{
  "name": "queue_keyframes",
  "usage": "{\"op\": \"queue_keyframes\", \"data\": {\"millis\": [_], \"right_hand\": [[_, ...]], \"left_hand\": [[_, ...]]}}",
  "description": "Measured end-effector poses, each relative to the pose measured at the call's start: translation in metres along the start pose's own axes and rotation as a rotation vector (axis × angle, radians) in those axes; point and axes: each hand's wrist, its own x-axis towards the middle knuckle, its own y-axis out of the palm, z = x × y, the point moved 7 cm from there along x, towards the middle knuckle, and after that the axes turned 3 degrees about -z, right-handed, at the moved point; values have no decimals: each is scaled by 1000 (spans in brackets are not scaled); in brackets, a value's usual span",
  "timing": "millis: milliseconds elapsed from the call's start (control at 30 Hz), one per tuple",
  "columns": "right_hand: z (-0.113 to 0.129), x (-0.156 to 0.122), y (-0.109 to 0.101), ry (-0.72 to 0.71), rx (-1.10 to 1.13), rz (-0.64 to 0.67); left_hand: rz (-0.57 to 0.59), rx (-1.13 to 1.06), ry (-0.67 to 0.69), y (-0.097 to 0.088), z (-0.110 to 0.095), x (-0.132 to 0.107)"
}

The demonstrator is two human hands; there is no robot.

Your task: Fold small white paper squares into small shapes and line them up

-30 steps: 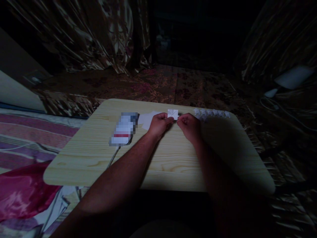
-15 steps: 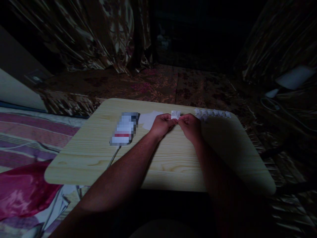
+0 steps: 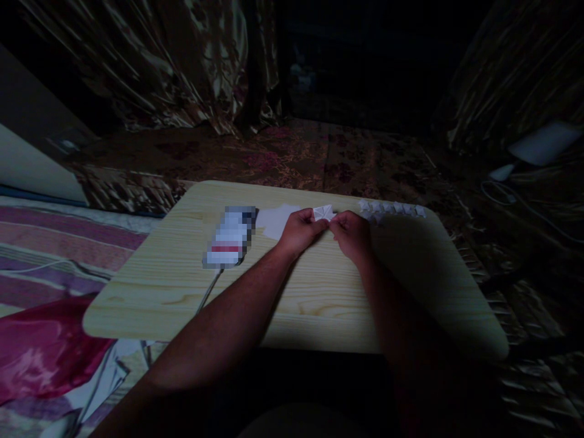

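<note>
A small white folded paper [image 3: 323, 212] with creases running out from its middle is held up over the wooden table [image 3: 301, 304]. My left hand [image 3: 300, 231] pinches its left side between thumb and fingers. At its lower right corner, the fingertips of my right hand [image 3: 351, 234] are closed on the paper. White paper sheets [image 3: 276, 220] lie just left of my left hand. Beyond my right hand, several small folded paper pieces [image 3: 396, 208] stand in a row, and a few more [image 3: 376, 218] sit in front of them, partly hidden by the hand.
A phone [image 3: 230, 237], its screen blurred out, lies on the left of the table with a white cable [image 3: 210, 291] plugged in. A striped bed [image 3: 68, 243] with a shiny red cloth [image 3: 50, 347] is at the left. Off to the right stands a white lamp [image 3: 544, 143].
The folded paper has tilted and turned slightly between my hands, and its right corner now sticks out. My right hand has shifted a little; phone and paper row stay put.
</note>
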Motion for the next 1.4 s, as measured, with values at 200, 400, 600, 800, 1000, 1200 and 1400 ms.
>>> {"op": "queue_keyframes", "data": {"millis": [200,400,600,800,1000,1200,1400], "right_hand": [[0,0,2,-30,-59,18],[2,1,-1,-39,-56,-14],[6,-1,-2,-39,-77,-20],[7,-3,-2,-62,-107,-54],[12,-4,-3,-175,-128,-75],[12,-5,-3,-253,-115,-97],[14,-5,-5,-273,-122,-107]], "left_hand": [[-18,181,0,-6,-2,1],[9,152,-30,-3,0,0],[21,140,-66,-1,2,-2],[16,117,-97,-1,5,-1],[-5,24,-108,1,6,-1],[-1,-56,-134,3,7,-1],[6,-79,-137,4,6,-2]]}}
